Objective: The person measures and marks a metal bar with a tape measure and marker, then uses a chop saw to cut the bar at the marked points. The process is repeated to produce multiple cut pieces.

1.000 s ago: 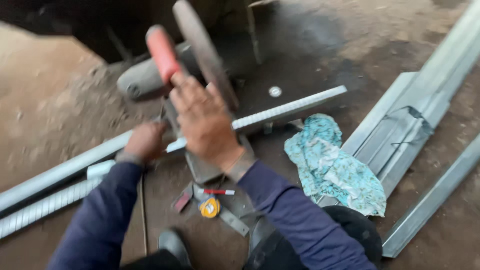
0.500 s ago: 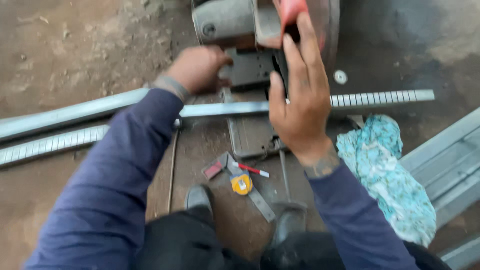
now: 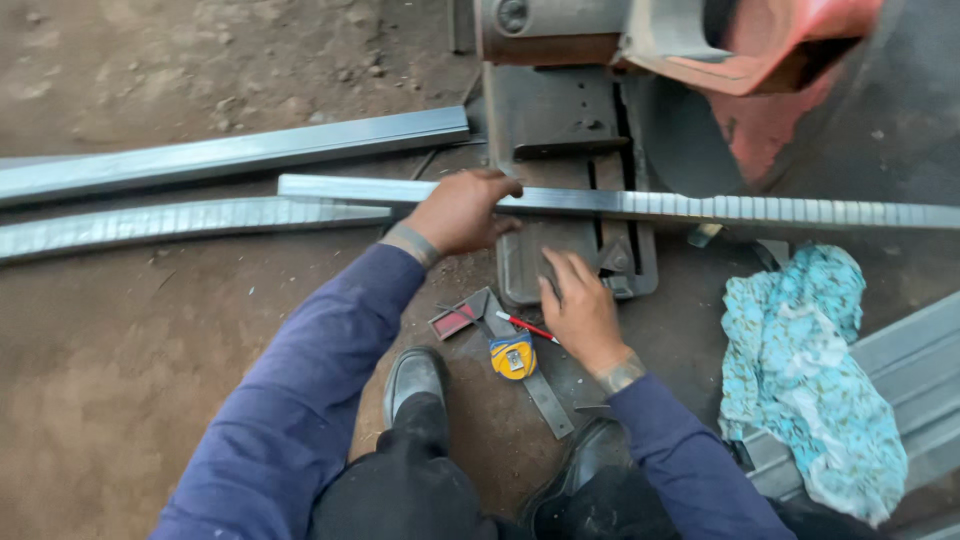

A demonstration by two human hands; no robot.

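Overhead, largest to smallest:
Ground (image 3: 130, 330): bare brown dirt, darker and stained toward the right edge; it carries everything named below.
Cut-off saw (image 3: 640, 60): at the ground's far edge, grey motor housing beside a red blade guard, its steel base plate (image 3: 560, 120) reaching toward the person.
Metal channel (image 3: 700, 207): long ribbed silver strip lying crosswise over the base plate, running off toward the right edge.
Spare channels (image 3: 230, 155): two similar lengths lying on the dirt toward the left edge, just beside the worked strip's left end.
Patterned cloth (image 3: 810, 380): crumpled turquoise rag near the right edge, draped over grey sheet-metal profiles (image 3: 915, 350).
Left hand (image 3: 460, 212): fingers curled over the metal channel, pressing it onto the base plate.
Right hand (image 3: 580, 305): fingers spread, holding nothing, fingertips resting on the near end of the base plate, well apart from the left hand.
Shoe (image 3: 415, 378): black, planted between the two forearms.
Try square (image 3: 500, 335): metal blade with a reddish stock, flat on the ground near the right hand.
Tape measure (image 3: 513, 357): small and yellow, apparently resting on the square's blade.
Red pencil (image 3: 527, 326): just beside the right hand's thumb.
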